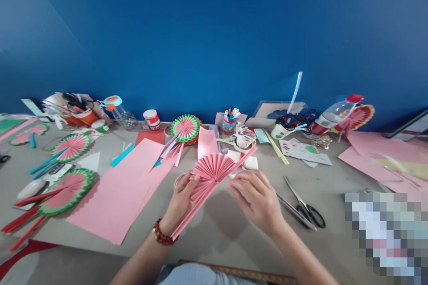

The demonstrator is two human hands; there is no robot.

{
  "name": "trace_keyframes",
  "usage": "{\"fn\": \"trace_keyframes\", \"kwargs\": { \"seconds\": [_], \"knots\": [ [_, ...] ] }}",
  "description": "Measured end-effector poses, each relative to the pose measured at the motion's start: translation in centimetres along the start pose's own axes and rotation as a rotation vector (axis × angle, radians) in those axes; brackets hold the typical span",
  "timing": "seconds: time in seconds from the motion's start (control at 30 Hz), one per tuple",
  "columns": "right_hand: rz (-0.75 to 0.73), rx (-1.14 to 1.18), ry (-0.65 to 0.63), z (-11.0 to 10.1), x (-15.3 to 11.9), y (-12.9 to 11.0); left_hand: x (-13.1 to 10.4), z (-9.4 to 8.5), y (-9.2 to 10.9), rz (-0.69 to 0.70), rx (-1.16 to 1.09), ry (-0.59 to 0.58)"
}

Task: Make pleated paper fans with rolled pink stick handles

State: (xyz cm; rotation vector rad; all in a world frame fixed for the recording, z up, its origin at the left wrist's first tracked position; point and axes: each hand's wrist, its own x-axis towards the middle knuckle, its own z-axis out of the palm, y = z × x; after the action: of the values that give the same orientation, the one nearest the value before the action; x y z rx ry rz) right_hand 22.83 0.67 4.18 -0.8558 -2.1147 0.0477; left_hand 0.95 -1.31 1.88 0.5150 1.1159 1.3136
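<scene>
A pleated pink paper fan is spread in a half circle above the table. Its left side is pinched between the thumb and fingers of my left hand, which wears a dark red beaded bracelet. To the right of the fan's centre, my right hand hovers with bent fingers and the thumb apart; I see nothing in it. A long folded pink strip runs along the fan's lower edge toward my left wrist, and another end sticks out at the upper right.
Pink paper sheets lie to the left, beside finished green-edged fans. Black-handled scissors and a utility knife rest at right. Along the blue wall stand a glue tub, a pen cup and a bottle.
</scene>
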Motion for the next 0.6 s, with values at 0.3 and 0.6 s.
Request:
{"fn": "trace_keyframes", "kwargs": {
  "seconds": [0.3,0.6],
  "knots": [
    [-0.004,-0.147,0.084,1.2,0.3,1.0,0.0,-0.8,-0.1,0.004,0.127,-0.007],
    [-0.046,-0.188,0.054,1.1,-0.1,1.7,-0.4,0.4,0.6,0.064,0.091,-0.026]
  ]
}}
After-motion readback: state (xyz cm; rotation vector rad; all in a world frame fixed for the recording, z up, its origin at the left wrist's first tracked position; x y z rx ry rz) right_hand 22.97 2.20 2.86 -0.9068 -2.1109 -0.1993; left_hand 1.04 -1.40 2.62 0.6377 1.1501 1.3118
